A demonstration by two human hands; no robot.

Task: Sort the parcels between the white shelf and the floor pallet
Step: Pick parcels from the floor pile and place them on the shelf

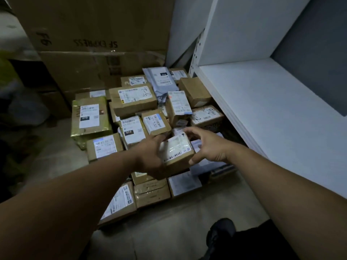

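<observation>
Grips small parcel by its left edge with left hand, above floor pile; touches right edge with open, spread right hand. White shelf to the right, nearer right hand.

**Cardboard, tape, foil and plastic**

The held parcel is matt brown cardboard, its paper label under glossy clear tape. At the pile's left edge a gold parcel gleams like foil. The grey mailer bag is soft, creased plastic. The white shelf looks smooth and matt
</observation>
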